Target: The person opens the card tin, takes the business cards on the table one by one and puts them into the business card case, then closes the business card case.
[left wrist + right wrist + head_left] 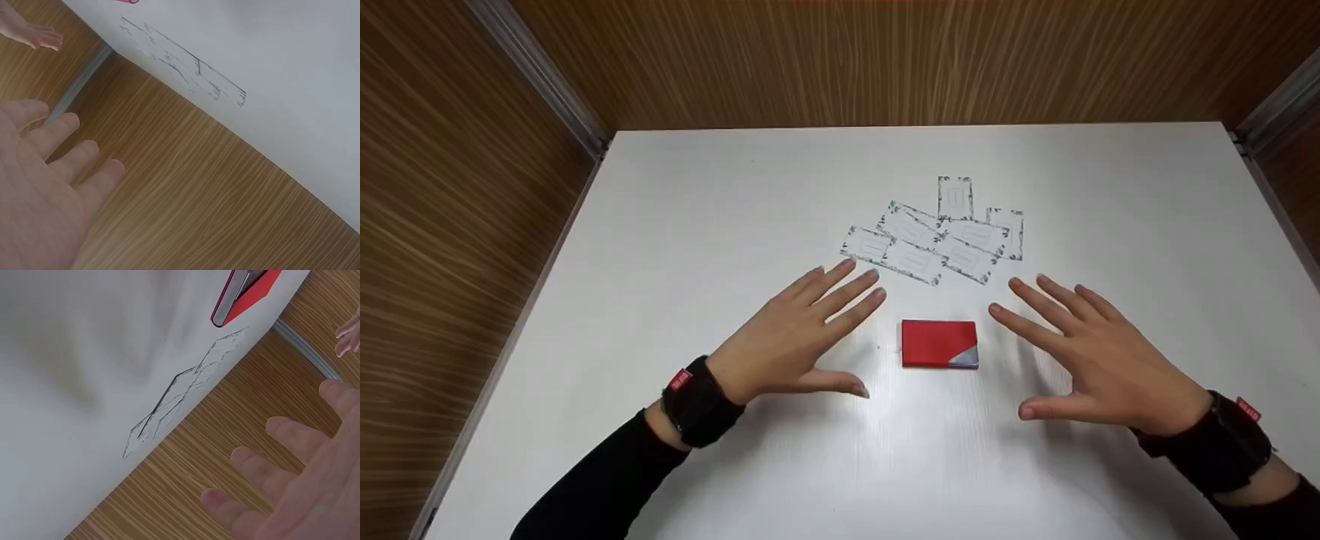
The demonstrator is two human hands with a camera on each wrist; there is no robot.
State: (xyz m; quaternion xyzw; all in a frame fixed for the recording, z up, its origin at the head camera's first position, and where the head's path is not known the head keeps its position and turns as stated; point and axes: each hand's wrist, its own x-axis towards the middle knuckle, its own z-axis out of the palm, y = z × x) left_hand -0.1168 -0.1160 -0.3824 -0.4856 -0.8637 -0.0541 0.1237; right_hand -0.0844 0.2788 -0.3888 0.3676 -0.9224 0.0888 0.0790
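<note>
Between the two hands a red card case [934, 343] with a silver corner lies on the white table. Beyond it several white cards [915, 261] with leafy printed borders are spread in an overlapping cluster. My left hand [799, 330], fingers spread, is held left of the case, its fingertips near the lower left cards. To the right of the case, my right hand [1091, 360] also has its fingers spread. Neither hand holds anything. The right wrist view shows the case [242, 295] edge-on, with the cards [183, 391] beside it.
The white table [720, 187] is bordered by a wood-grain panel [885, 60] at the back and another panel [450, 187] at the left. Metal strips [547, 75] run up the corners.
</note>
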